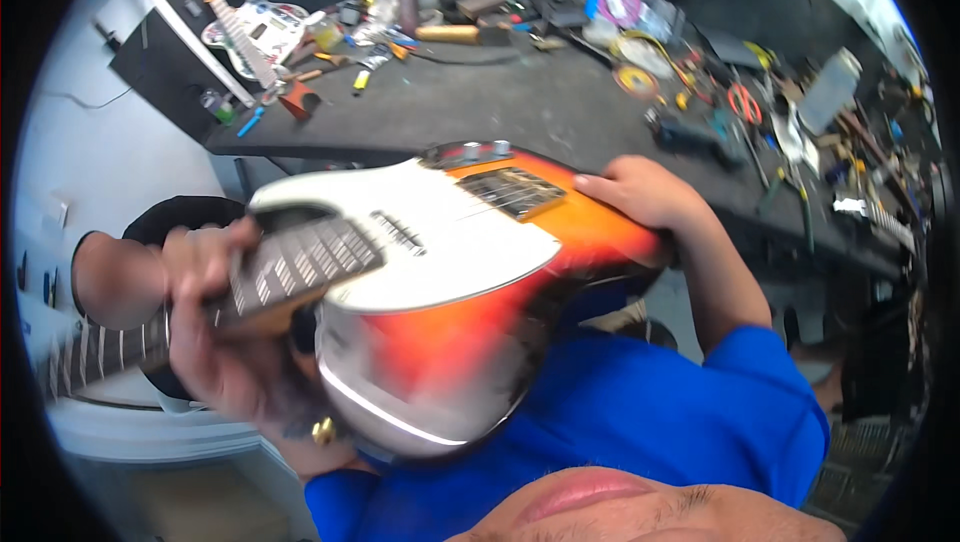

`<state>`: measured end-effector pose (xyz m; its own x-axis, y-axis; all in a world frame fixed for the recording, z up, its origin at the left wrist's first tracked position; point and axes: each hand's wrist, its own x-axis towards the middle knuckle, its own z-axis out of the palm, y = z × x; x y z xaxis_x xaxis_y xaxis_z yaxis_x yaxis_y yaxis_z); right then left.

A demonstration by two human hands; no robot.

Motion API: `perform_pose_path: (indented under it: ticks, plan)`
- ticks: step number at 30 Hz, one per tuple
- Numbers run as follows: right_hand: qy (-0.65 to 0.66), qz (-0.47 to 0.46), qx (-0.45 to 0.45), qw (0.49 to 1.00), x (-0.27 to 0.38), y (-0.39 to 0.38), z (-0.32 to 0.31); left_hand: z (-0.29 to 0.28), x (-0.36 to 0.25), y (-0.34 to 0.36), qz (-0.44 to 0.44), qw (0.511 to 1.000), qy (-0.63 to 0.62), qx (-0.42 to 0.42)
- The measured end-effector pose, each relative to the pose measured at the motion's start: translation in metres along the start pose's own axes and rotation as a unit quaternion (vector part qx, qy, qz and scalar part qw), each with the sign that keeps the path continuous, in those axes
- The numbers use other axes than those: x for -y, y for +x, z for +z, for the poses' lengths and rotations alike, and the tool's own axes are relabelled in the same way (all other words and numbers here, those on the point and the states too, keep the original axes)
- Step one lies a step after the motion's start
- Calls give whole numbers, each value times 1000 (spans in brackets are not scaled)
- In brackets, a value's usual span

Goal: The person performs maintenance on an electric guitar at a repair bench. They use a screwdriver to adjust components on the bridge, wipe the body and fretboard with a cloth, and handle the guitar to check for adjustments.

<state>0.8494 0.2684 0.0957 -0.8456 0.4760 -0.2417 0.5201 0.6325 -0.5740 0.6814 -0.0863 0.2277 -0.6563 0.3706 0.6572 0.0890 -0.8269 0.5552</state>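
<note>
An electric guitar [600,232] with an orange-to-dark sunburst body and a white pickguard [420,232] lies tilted across the front of my blue shirt. Its fretted neck [300,262] runs off to the lower left, smeared by motion. Around that neck my left hand [205,312] is closed, its fingers on the far side and blurred. My right hand [640,192] grips the body's far right edge near the metal bridge [512,192], thumb on top. Two knobs [487,150] show at the body's far edge. The end of the neck is cut off by the rim.
Beyond the guitar stands a dark workbench [440,102]. A second, white guitar [265,32] leans at its back left. Orange-handled scissors [743,102], a yellow tape roll [635,80] and loose tools crowd the right side. Behind the neck is a dark rounded shape [185,210], partly hidden.
</note>
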Motion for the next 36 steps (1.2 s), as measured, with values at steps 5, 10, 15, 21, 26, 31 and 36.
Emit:
perform_pose_path:
  ticks: [5,10,15,21,26,31,36]
  plan:
    - [-114,-36,126,985,19,-17,19,-20,-42,-101,-34,996,48,-73]
    - [-164,-32,225,960,11,-2,79,-55,-39,-180,-57,970,35,-232]
    - [-294,-121,317,894,14,32,121,-117,-11,-233,-79,932,22,-353]
    - [-303,-355,300,832,115,82,157,-132,-4,-241,-102,933,5,-345]
    - [274,-275,494,778,120,80,234,-162,3,-218,-85,974,7,-209]
    - [354,-205,575,709,116,96,255,-180,-22,-216,-30,970,71,-229]
    - [383,-202,588,683,117,107,265,-180,-3,-216,-52,963,113,-239]
